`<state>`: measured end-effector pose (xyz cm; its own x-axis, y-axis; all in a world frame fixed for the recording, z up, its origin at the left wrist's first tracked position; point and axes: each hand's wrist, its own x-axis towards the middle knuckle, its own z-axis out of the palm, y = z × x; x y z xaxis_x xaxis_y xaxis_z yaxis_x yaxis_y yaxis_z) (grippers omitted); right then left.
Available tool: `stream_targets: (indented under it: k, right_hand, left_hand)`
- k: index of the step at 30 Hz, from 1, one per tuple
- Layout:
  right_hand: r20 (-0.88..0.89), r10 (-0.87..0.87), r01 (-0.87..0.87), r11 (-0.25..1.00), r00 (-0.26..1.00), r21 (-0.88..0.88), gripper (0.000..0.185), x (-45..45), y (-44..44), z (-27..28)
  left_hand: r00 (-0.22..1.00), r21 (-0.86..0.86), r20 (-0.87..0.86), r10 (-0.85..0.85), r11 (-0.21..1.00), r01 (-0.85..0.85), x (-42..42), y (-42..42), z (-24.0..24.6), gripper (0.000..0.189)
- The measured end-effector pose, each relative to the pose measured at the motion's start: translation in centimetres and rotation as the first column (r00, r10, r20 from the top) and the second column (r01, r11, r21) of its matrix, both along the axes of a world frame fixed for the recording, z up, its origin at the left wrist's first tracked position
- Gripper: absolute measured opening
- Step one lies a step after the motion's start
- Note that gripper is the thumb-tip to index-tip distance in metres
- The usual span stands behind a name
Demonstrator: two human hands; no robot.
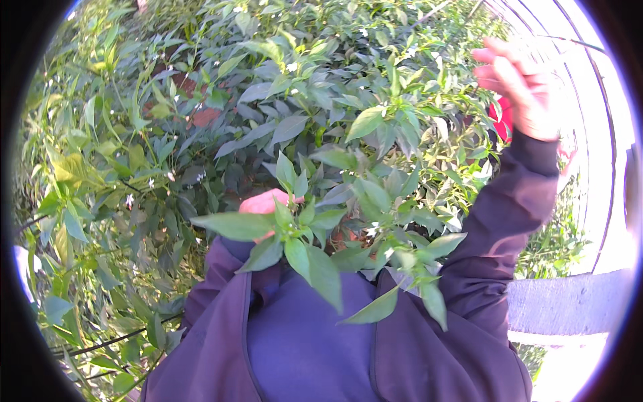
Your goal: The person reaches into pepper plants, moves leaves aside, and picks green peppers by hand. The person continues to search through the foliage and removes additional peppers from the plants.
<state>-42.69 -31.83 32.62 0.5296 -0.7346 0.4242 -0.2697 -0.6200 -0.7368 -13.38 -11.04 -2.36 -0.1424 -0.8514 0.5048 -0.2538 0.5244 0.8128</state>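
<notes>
In the lower middle, my left hand (pixel 266 202) reaches in among the stems of a pepper plant (pixel 321 264). Leaves cover most of its fingers, so what they touch cannot be made out. The leafy shoot (pixel 289 228) in front of it has long pointed green leaves. At the upper right my right hand (pixel 525 88) is raised beside the foliage, its fingers loosely bent and partly apart. Nothing shows in it, and bright light washes out its outer edge. White flowers (pixel 372 229) dot the plant between my arms.
Dense pepper foliage (pixel 281 95) fills the left and far side, with reddish soil (pixel 205 116) showing through. Behind my right wrist is a red object (pixel 504 120), mostly hidden. Dark lines (pixel 605 110) curve down the bright right side, above a pale grey band (pixel 567 304). Dark thin lines (pixel 120 344) cross the lower left.
</notes>
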Motion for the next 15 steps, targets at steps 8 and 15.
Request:
stream_targets:
  k: [8, 15]
  right_hand:
    - [0.129, -0.212, 0.178, 0.956, 0.969, 0.235, 0.017, -0.2, 0.6, -12.1]
    - [-0.648, -0.257, 0.258, 0.961, 0.717, -0.096, 0.039, -1.2, 0.4, -16.3]
  left_hand:
    - [0.978, 0.034, 0.165, 0.129, 0.990, -0.137, -3.5, -0.3, 4.9, 0.037]
    - [0.983, 0.065, 0.183, 0.016, 0.998, -0.028, -5.0, -0.9, 6.7, 0.033]
